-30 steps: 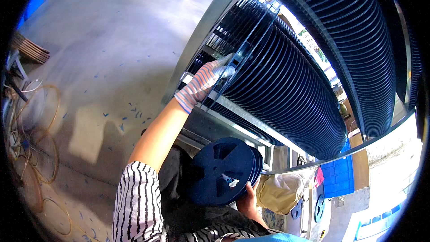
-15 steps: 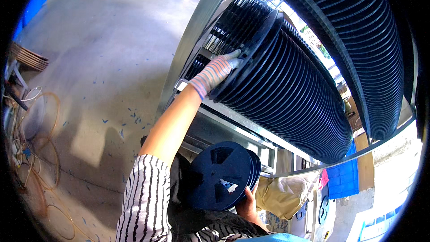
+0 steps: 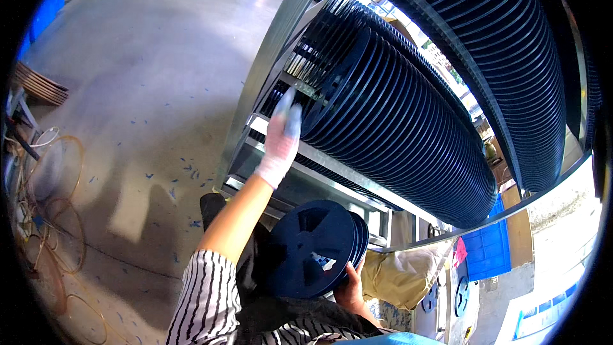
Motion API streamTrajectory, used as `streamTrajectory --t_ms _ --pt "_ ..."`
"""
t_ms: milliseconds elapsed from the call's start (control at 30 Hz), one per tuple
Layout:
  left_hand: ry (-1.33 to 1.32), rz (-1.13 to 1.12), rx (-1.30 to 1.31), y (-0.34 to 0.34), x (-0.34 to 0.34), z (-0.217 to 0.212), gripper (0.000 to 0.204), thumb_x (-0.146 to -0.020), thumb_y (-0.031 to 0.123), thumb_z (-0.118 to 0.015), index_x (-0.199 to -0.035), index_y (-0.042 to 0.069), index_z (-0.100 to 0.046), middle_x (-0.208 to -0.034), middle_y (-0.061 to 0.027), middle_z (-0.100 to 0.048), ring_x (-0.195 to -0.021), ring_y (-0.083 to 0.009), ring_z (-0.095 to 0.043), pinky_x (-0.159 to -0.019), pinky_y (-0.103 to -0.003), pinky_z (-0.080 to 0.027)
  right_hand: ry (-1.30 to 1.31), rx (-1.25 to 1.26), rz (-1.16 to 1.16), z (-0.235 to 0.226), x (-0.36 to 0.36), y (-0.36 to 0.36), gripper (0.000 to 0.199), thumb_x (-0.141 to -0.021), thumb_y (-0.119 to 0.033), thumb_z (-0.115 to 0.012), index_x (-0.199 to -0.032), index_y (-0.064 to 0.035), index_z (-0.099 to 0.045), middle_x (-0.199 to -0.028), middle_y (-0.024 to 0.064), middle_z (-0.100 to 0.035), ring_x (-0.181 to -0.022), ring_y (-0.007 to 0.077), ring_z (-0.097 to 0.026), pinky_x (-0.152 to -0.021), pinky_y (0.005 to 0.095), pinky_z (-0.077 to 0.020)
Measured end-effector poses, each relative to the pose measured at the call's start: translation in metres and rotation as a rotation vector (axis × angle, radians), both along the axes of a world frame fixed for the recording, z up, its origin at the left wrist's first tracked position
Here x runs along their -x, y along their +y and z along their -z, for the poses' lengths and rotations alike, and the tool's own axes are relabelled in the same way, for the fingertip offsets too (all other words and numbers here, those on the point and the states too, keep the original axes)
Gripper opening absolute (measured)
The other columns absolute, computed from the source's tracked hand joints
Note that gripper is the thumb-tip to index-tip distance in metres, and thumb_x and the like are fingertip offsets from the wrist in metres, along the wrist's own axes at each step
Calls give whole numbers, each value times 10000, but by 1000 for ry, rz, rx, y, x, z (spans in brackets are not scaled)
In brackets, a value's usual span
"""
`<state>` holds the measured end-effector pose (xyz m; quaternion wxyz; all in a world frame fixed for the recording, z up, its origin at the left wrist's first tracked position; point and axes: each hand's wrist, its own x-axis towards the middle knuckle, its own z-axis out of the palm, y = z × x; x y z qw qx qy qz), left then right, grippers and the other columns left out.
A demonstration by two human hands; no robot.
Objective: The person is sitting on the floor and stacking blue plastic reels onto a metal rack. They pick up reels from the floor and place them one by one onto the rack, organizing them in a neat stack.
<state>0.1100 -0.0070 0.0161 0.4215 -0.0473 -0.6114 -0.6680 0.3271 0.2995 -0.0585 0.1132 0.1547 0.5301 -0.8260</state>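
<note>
My left hand (image 3: 283, 135), in a thin striped glove, reaches up beside the end of a long row of black plastic reels (image 3: 389, 128) on a metal rack. Its fingers are stretched out and slightly blurred, with no reel in them. The nearest reel's flat face is just right of the fingertips; whether they touch it is unclear. My bare right hand (image 3: 350, 286) grips a few black reels (image 3: 306, 249) at their lower right edge, low in front of my body. The front reel has wedge-shaped openings, through one of which a small bright patch shows. Part of the right hand is hidden behind the reels.
The rack's metal frame (image 3: 268, 57) rises at the left of the rows, and another row of reels (image 3: 504, 70) hangs above right. A tan sack (image 3: 402, 275) and a blue crate (image 3: 486, 249) stand right. Tangled hoses (image 3: 60, 217) lie at the left; blue scraps dot the floor.
My left hand has come off the end reel and moved left and down, its fingers now pointing upward. The right hand and its reels have hardly moved.
</note>
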Motion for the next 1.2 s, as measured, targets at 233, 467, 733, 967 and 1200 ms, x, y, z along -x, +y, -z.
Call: streamTrajectory --t_ms 233,467,733,967,1200 --pt "-429 65 535 107 -186 143 616 -855 242 -645 -1360 -6 -392 -1295 -291 -472 -1143 -442 -498 -994 -477 -400 65 -42 8 -17 -10 -14 862 -850 -230 -615 -1485 -393 -55 -1483 90 -267 -1287 336 -364 -1006 514 -385" --pt "-1182 632 456 125 -214 154 981 -790 543 -654 -1482 42 -172 -1316 -265 -493 -1215 -361 -498 -1024 -371 -395 184 -69 -32 -22 -30 -18 809 -889 -241 -568 -1497 -352 -47 -1505 73 -240 -1322 314 -326 -1038 510 -337" --pt "-582 574 -191 107 -232 159 646 -843 239 -655 -1397 33 -396 -1278 -182 -557 -1182 -280 -532 -1000 -348 -406 250 -36 -54 -15 -27 -11 749 -896 -197 -562 -1472 -335 -103 -1243 93 -472 -1005 252 -549 -849 459 -471" --pt "-88 709 -690 9 -274 60 599 -848 318 -698 -1335 52 -473 -1082 -67 -641 -951 -108 -616 -798 -260 -513 181 26 23 -18 -26 -16 691 -898 -169 -580 -1427 -316 -160 -963 102 -568 -804 235 -586 -730 428 -500" --pt "3 657 -315 -30 -182 -9 649 -871 298 -659 -1392 -2 -413 -1277 -118 -554 -1143 -171 -524 -1002 -320 -382 171 20 21 -14 -24 -15 724 -901 -195 -580 -1448 -309 -119 -888 112 -586 -787 248 -583 -742 420 -504"
